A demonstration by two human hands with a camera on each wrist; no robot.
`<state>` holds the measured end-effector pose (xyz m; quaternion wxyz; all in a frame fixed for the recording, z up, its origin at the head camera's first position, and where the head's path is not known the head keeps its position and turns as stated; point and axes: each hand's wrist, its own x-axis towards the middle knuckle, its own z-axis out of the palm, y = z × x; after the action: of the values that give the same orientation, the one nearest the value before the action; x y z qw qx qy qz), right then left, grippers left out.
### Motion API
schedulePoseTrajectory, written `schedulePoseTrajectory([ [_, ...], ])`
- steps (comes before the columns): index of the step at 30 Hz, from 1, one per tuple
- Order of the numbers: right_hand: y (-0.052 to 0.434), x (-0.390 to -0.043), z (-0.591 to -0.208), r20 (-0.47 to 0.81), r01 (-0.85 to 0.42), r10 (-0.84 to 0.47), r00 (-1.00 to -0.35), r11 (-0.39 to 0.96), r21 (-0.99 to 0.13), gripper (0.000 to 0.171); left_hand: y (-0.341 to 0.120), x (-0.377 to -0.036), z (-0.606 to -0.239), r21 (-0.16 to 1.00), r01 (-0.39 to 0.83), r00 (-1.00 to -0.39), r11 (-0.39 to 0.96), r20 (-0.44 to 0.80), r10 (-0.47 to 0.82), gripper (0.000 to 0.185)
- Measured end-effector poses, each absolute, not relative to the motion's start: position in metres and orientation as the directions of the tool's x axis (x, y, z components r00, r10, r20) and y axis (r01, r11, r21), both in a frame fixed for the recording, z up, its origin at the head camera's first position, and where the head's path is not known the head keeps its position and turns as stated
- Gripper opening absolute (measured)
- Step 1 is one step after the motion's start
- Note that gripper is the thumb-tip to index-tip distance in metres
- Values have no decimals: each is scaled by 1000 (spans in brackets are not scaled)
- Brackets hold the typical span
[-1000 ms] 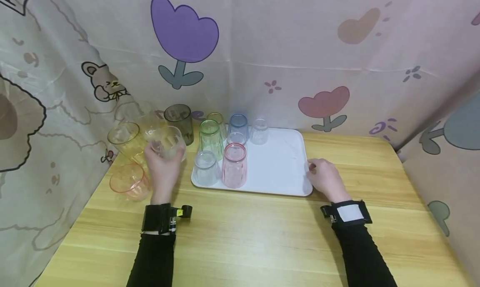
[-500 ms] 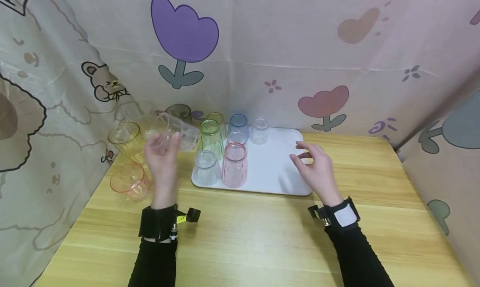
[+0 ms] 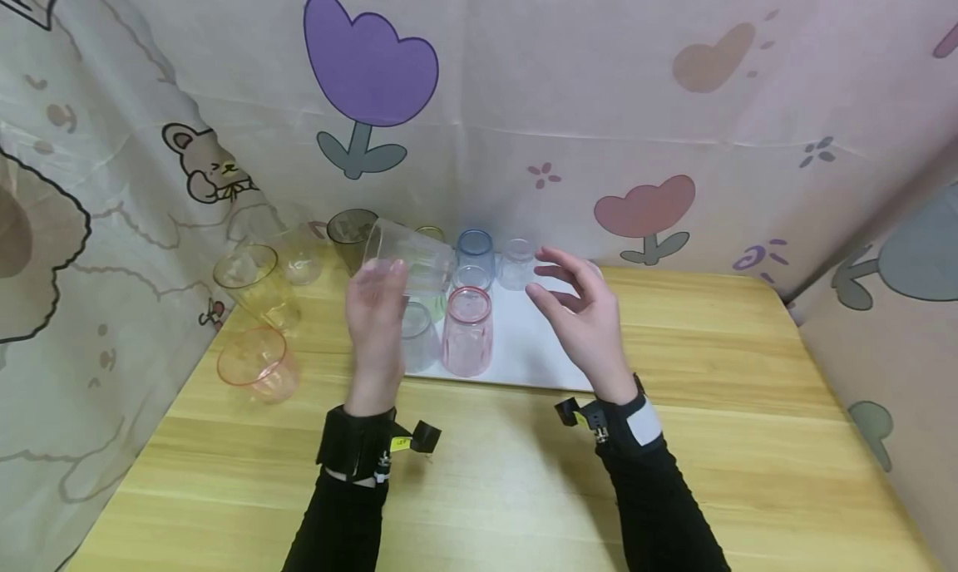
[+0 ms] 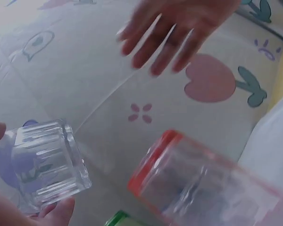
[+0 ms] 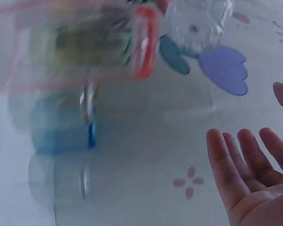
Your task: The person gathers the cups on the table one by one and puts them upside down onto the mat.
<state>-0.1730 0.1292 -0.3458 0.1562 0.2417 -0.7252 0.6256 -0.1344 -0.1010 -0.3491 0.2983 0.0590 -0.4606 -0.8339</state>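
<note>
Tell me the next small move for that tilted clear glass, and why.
Probably bring the right grip in to steady the tilted clear glass: the left grip holds it with its base toward the right grip, which holds nothing.

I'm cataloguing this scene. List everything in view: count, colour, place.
Held glass: one, clear, over tray
Tray: one, white, on table
Clear glasses: three, clear, on tray
Pink glass: one, pink, tray front
Blue glass: one, blue, tray back
Green glass: one, green, tray left
Yellow-rimmed glass: one, yellowish, tray back
Smoky glass: one, grey, beside tray
Yellow glass: one, yellow, table left
Orange glass: one, orange, table left
Back-left glass: one, clear, table left
Table: one, yellowish, underneath
Printed cloth: count unclear, pale, behind
Wrist cameras: two, black, wrists
Sleeves: two, black, forearms
Left hand: one, bare, holding glass
Right hand: one, bare, over tray
</note>
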Motion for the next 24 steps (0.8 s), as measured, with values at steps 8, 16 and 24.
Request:
schedulePoseTrajectory([
  [8,97,-176,-337,521,-523,-182,-834,-42,-852,55,-83,-135,-345,756,370,-904,-540,158,-398,32],
  [16,73,-178,-333,497,-484,-206,-843,-115,-868,59,-74,-140,-342,721,349,-930,-598,191,-313,51],
  [24,67,-183,-333,503,-480,-263,-823,-151,-864,71,-73,-143,-342,736,296,-948,-609,147,-283,84],
])
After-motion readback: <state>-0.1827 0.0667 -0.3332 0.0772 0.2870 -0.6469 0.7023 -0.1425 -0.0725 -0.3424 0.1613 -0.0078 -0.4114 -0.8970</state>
